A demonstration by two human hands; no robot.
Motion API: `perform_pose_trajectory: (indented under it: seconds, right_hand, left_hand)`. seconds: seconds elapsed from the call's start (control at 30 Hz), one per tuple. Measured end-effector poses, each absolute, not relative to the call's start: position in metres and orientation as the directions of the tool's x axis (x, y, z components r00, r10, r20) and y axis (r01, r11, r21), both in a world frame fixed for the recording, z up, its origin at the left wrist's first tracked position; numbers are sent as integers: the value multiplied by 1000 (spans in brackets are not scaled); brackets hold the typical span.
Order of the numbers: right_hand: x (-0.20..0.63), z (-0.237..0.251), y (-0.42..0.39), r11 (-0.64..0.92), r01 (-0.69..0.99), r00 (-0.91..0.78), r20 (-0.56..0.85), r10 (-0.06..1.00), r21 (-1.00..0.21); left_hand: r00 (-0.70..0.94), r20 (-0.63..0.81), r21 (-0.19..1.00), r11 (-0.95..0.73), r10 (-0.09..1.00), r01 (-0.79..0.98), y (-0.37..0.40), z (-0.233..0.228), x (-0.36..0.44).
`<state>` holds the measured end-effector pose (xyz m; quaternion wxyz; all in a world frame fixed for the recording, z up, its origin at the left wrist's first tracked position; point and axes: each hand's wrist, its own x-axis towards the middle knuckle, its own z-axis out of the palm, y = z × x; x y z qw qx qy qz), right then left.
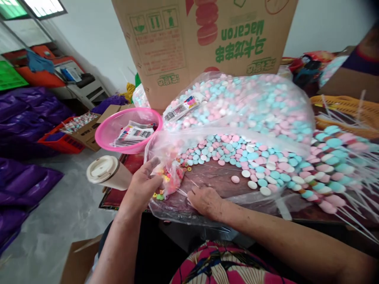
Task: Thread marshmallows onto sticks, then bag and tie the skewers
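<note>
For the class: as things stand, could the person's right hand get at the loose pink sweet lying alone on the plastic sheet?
Probably yes. The right hand rests flat on the plastic sheet, and the pink sweet lies just beyond it with only bare sheet between them.

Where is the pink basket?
The pink basket sits left of the big candy bag, behind the white-lidded cup, beyond the left hand.

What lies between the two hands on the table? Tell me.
In the head view, between the left hand and the right hand lie a small heap of colourful ring beads and crinkled clear plastic sheet.
</note>
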<state>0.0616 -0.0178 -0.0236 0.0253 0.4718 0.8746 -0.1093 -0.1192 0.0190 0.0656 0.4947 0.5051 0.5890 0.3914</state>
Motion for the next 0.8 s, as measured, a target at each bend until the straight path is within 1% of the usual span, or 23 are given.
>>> perform_pose_trajectory:
  seconds: [0.17,0.27,0.37,0.43,0.5,0.6,0.67,0.7,0.73,0.77,0.8]
  right_hand:
    - [62,-25,-24,461,861,-494,-134,859,-215]
    - [60,-28,-23,447,846,-491,-98,866,-290]
    - [70,-34,-27,400,832,-450,-44,892,-385]
    - [85,-36,-26,337,824,-378,0,926,-456]
    - [102,-32,-18,242,812,-260,43,965,-530]
    - [111,-6,7,134,761,-89,103,991,-635]
    - [97,26,24,150,693,-32,179,983,-705]
    - [85,42,31,188,644,-18,231,973,-742]
    - [71,59,38,288,518,-13,329,944,-806]
    - [57,73,43,381,446,-38,409,912,-810]
    - [44,83,48,444,444,-125,437,891,-778]
  left_hand:
    - [26,-216,960,208,976,188,20,64,-114]
    - [26,-231,953,221,972,206,22,66,-109]
    - [22,-217,954,207,976,218,19,68,-110]
    - [28,-213,952,201,977,230,16,70,-114]
    - [49,-222,951,205,974,233,13,71,-118]
    - [110,-236,950,205,966,236,12,72,-118]
    - [152,-250,942,203,956,269,13,74,-113]
    - [169,-252,938,197,953,285,13,75,-109]
    - [185,-242,939,183,952,290,14,76,-106]
    - [195,-222,945,162,955,283,15,77,-104]
    - [197,-195,954,139,961,266,16,77,-103]
